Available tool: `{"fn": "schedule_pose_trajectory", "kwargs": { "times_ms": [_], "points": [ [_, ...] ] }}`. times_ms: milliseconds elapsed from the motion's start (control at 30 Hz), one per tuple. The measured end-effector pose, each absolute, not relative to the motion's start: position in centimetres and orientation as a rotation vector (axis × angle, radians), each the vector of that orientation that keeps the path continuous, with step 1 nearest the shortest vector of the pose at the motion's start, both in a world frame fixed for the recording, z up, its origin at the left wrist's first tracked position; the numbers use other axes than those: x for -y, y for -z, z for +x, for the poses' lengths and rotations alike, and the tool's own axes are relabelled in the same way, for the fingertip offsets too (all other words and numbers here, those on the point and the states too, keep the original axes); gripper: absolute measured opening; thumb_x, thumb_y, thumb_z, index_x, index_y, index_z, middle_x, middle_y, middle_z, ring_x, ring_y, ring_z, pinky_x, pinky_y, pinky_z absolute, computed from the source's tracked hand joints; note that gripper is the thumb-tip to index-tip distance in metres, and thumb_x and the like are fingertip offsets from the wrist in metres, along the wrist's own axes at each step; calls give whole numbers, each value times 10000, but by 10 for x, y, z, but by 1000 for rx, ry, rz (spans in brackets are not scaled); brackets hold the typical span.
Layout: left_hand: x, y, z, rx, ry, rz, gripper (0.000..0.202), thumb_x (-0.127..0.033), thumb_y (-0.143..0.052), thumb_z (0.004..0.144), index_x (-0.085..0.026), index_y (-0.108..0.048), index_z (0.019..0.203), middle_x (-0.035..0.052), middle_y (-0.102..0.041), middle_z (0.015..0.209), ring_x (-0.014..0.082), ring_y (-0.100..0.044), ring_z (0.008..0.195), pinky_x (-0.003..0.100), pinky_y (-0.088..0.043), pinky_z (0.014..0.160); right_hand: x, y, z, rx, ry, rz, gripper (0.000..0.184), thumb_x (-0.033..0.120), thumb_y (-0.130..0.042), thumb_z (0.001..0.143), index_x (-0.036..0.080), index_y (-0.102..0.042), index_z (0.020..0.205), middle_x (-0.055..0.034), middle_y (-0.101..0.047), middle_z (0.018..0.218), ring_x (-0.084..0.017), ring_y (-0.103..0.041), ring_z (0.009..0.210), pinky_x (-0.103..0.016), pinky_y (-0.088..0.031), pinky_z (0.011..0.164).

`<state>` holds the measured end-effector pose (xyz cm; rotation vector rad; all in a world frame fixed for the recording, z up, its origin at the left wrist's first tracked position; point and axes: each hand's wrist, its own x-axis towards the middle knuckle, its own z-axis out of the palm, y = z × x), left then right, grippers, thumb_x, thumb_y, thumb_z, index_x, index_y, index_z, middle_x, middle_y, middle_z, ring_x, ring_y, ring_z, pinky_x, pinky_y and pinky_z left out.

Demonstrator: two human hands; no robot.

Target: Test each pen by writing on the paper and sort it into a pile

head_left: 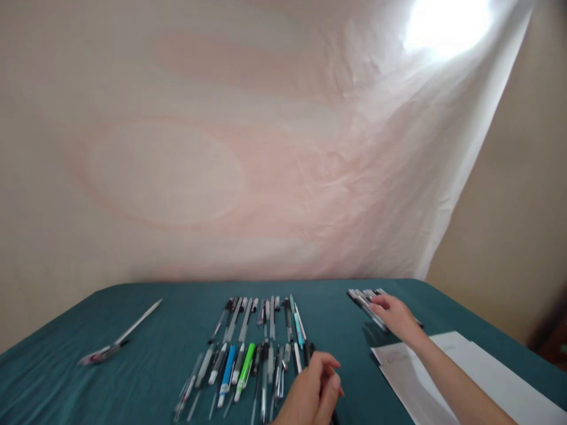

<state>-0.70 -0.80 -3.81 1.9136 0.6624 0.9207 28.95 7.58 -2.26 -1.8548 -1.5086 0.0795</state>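
Note:
Several pens [252,348] lie side by side in two rows on a teal tablecloth [168,330]. My left hand [312,392] rests at the near right end of the rows, fingers curled together over a dark pen [310,349]. My right hand [396,316] reaches to the far right and lies on a small bundle of grey pens [365,302], fingers bent over them.
A long white pen [121,337] lies alone at the left of the table. White paper sheets [478,378] lie at the right under my right forearm. A pale wrinkled sheet [248,153] hangs behind the table.

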Motion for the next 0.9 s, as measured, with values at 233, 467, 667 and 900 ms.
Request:
{"fn": "schedule_pose_trajectory", "kwargs": {
  "times_ms": [233,467,667,900],
  "points": [
    [9,36,-11,-618,-827,2092,204,-302,-324,912,-167,-424,1028,23,-610,720,121,-530,604,213,-378,576,-71,13,165,1943,-564,-1558,180,290,-580,707,158,-661,799,-44,-687,786,-155,-610,702,-232,-452,653],
    [9,36,-10,-589,-784,2176,214,-269,-351,893,-174,-456,1054,25,-653,730,128,-584,621,199,-403,578,-95,23,115,1936,-561,-1712,150,235,-609,669,130,-625,776,-43,-667,733,-128,-575,634,-205,-390,578],
    [10,34,-10,-576,-771,2245,236,-258,-345,887,-171,-476,1063,40,-677,754,141,-615,639,197,-420,573,-113,27,106,1928,-479,-1896,138,277,-632,644,145,-626,683,-47,-652,662,-166,-586,650,-215,-350,534],
    [9,35,-10,-571,-785,2279,241,-258,-345,885,-178,-485,1063,31,-678,747,142,-627,659,194,-426,582,-134,25,109,1912,-573,-2025,159,180,-630,597,166,-582,446,-49,-573,407,-203,-630,574,-232,-386,493]
  ]
}}
